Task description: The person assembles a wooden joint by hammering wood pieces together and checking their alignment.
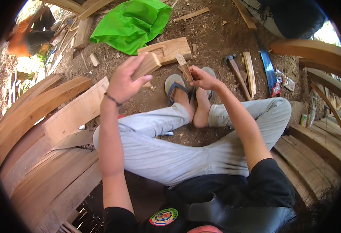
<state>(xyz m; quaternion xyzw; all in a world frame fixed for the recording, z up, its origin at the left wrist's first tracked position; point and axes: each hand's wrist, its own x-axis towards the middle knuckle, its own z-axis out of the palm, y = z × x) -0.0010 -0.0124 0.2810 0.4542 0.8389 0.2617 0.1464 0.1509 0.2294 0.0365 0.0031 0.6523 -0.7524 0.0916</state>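
Head view | notched timber block (177, 46) on ground, notch already cut | squared wood block (148, 66) before it, grasped in left hand's (124, 80) grip | slim wooden strip (184, 66) by its right end, pinched by right hand (204, 78), seemingly unfitted

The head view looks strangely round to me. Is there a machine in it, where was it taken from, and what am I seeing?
No machine: these are a person's own bare hands. A wide fisheye camera on the head looks down past the arms and lap, so straight edges bend near the rim. The left hand has a short wooden block in its grip; the right hand holds a narrow wooden piece. On the dirt ground beyond lie a notched wooden block, a crumpled green cloth, a hammer and, toward the right, a handsaw.
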